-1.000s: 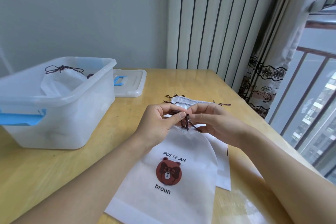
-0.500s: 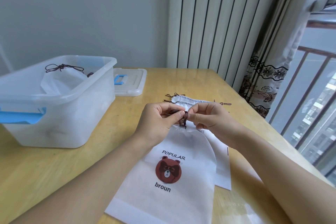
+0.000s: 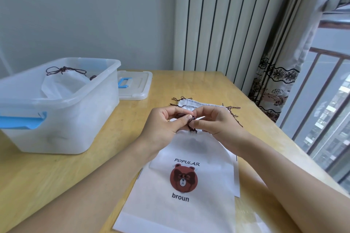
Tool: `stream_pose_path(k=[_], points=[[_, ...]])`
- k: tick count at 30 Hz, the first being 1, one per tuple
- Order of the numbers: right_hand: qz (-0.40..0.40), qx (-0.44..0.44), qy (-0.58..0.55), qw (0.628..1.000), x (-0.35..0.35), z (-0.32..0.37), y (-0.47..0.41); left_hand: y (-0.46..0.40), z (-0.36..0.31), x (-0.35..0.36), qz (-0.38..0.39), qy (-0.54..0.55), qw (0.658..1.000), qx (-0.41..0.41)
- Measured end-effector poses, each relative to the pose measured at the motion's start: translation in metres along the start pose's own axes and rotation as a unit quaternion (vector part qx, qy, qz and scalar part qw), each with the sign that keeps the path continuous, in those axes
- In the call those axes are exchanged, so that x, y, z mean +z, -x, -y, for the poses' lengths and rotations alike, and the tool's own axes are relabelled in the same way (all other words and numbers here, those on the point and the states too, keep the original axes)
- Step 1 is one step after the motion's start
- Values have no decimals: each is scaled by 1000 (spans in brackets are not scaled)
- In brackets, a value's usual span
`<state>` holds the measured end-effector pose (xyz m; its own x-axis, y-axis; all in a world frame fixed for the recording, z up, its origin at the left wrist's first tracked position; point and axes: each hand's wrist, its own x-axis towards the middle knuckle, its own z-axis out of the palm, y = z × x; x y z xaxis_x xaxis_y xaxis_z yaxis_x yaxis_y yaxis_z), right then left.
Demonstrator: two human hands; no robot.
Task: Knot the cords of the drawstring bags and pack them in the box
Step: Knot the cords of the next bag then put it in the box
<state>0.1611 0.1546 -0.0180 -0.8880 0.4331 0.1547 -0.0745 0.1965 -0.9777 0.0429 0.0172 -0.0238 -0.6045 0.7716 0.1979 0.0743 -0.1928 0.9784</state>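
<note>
A white drawstring bag (image 3: 187, 202) with a brown bear print lies flat on the wooden table (image 3: 75, 172) in front of me. Its dark brown cords (image 3: 192, 127) are gathered at the bag's mouth. My left hand (image 3: 162, 128) and my right hand (image 3: 216, 121) meet there, and both pinch the cords between thumb and fingers. More white bags (image 3: 191, 104) lie under and beyond the hands, with loose cord ends at each side. The translucent plastic box (image 3: 62, 111) with blue handles stands at the left and holds a knotted bag (image 3: 62, 83).
The box's lid (image 3: 135, 85) with a blue handle lies flat behind the box. A striped curtain (image 3: 227, 24) and a lace-trimmed curtain (image 3: 276, 85) hang at the table's far right, beside a window with a railing (image 3: 322, 119).
Both hands have kept working the cords at the bag's mouth; the fingertips have closed tighter together and the loose loop below them has shortened. The bag has stayed where it was.
</note>
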Motion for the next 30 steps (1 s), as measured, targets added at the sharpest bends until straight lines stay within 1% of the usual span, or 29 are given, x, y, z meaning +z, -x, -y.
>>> stream_pose_path(k=[3,6,10,15,18,21,23,25,27,30], points=[[-28,-6,-7,1000,3,2,2,1,0,1,-12,-2,1000,6],[-51,-17,3,999,5,2,2,0,1,1,-26,-45,998,27],[-65,-54,73,994,6,1,1,1,1,1,-28,-77,996,47],[-89,-110,161,977,6,-1,1,1,0,3,-39,-104,991,68],[-101,-118,196,968,9,-1,0,1,1,4,-32,-93,993,68],[-79,-112,237,962,11,-3,-1,1,1,4,-25,-87,993,72],[-49,-69,185,979,6,0,0,0,0,4,-27,-84,993,76],[-3,-12,92,996,-3,5,1,1,-2,4,-26,-79,993,79],[38,22,0,999,-13,9,2,1,-5,5,-19,-78,993,82],[91,58,-73,992,-20,12,5,2,-7,4,-4,-69,995,72]])
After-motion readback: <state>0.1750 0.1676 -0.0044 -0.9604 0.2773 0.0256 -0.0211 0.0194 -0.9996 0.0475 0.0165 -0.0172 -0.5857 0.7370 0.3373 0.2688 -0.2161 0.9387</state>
